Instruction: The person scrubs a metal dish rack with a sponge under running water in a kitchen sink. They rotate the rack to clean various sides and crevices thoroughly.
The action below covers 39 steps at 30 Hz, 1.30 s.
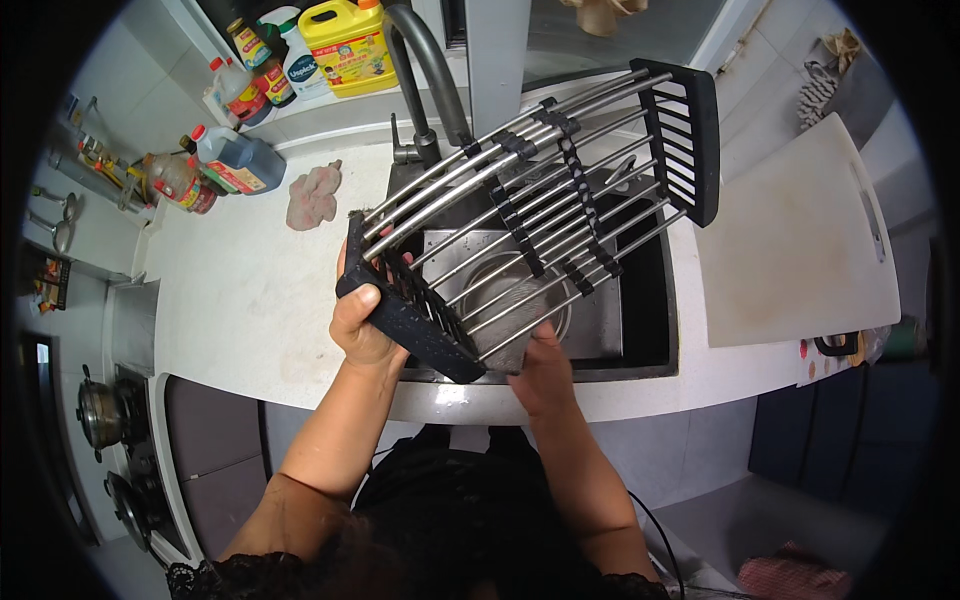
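Observation:
My left hand grips the near-left black plastic end of an extendable metal-bar drying rack. The rack is tilted over the sink, its far black end raised to the right. Below the bars, my right hand is at the sink's front edge with fingers curled, next to a greyish flat thing that I cannot make out. A round metal bowl rests in the sink, partly hidden by the rack. Behind the rack stands a dark faucet.
On the left counter lies a pink cloth, near a jug of dark liquid and several bottles. A yellow jug stands on the sill. To the right is a white cutting board. A pot sits at far left.

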Each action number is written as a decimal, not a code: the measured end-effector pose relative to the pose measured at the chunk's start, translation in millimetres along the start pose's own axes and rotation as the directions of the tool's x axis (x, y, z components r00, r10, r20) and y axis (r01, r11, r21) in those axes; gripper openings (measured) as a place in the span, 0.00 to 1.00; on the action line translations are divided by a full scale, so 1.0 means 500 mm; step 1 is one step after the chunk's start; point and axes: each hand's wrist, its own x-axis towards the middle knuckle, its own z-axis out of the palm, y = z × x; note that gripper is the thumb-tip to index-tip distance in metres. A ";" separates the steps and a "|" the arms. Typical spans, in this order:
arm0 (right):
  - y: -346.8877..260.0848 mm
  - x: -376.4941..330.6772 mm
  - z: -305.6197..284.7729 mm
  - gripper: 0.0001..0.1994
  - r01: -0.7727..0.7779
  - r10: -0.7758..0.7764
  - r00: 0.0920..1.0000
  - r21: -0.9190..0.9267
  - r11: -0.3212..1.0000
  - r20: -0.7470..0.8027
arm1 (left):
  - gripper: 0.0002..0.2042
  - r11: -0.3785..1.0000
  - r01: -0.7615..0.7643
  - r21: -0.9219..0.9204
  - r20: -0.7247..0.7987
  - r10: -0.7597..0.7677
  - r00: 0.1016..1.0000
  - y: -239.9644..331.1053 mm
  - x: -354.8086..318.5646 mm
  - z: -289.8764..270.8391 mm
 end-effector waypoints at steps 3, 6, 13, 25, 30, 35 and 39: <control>0.012 -0.003 0.012 0.19 -0.036 0.035 0.999 0.024 0.999 0.040 | 0.36 1.000 0.007 -0.004 -0.002 -0.007 1.000 0.006 -0.001 0.018; 0.006 -0.006 0.016 0.17 -0.015 0.016 1.000 0.034 0.999 -0.012 | 0.36 1.000 0.010 -0.007 0.077 -0.009 0.997 0.001 -0.016 0.030; -0.118 0.003 0.032 0.13 0.268 -0.285 0.957 -0.201 0.942 -0.060 | 0.36 0.997 -0.015 -0.072 0.104 0.023 0.994 0.010 -0.036 0.059; -0.065 0.015 0.022 0.06 0.145 -0.194 0.968 -0.283 0.948 -0.156 | 0.32 0.989 0.114 -0.097 0.133 -0.100 0.986 -0.023 -0.004 0.056; -0.103 0.031 -0.006 0.06 0.299 -0.406 0.913 -0.745 0.596 0.041 | 0.36 0.934 0.339 0.116 0.076 -0.348 0.934 -0.057 -0.040 0.080; -0.051 0.028 0.003 0.09 0.198 -0.276 0.960 -0.798 0.569 0.042 | 0.33 0.906 0.424 0.014 -0.094 -0.421 0.902 -0.090 -0.057 0.093; -0.050 0.019 -0.012 0.12 0.070 -0.084 0.996 -0.696 0.715 0.014 | 0.31 0.916 0.399 0.040 -0.082 -0.395 0.915 -0.109 -0.066 0.071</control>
